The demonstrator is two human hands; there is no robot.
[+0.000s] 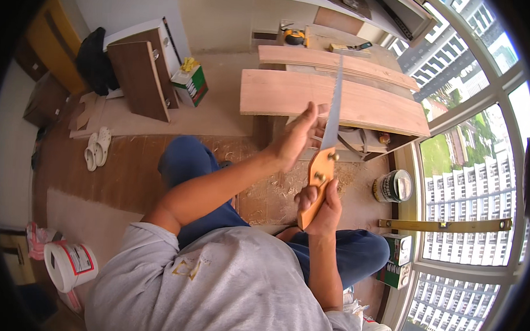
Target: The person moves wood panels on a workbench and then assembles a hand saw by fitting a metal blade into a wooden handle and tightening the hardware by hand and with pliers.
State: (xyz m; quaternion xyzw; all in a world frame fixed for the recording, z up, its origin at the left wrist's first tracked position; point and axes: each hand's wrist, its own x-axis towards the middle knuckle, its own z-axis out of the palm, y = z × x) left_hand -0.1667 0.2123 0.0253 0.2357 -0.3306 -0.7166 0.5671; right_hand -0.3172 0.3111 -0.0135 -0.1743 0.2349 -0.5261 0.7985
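A hand saw [331, 127] with a toothed steel blade and an orange wooden handle points away from me, tilted up. Two brass-coloured bolts show on the handle. My right hand [323, 208] is wrapped round the lower end of this handle. Beside the blade is my left hand [298, 137], thumb up and fingers apart; some fingertips are partly behind the blade, and I cannot tell whether they touch it. Beyond the saw a wide pinkish wooden board [331, 98] lies across a low support. Behind it lies a narrower board [338, 64].
A tape measure [294, 36] lies at the back, with a try square [351, 47] to its right. Sawdust [270, 189] litters the floor. Along the window stand a paint can [392, 186], a yellow spirit level [444, 225] and green-white tins [397, 260]. Brown panels [136, 79] lean at left.
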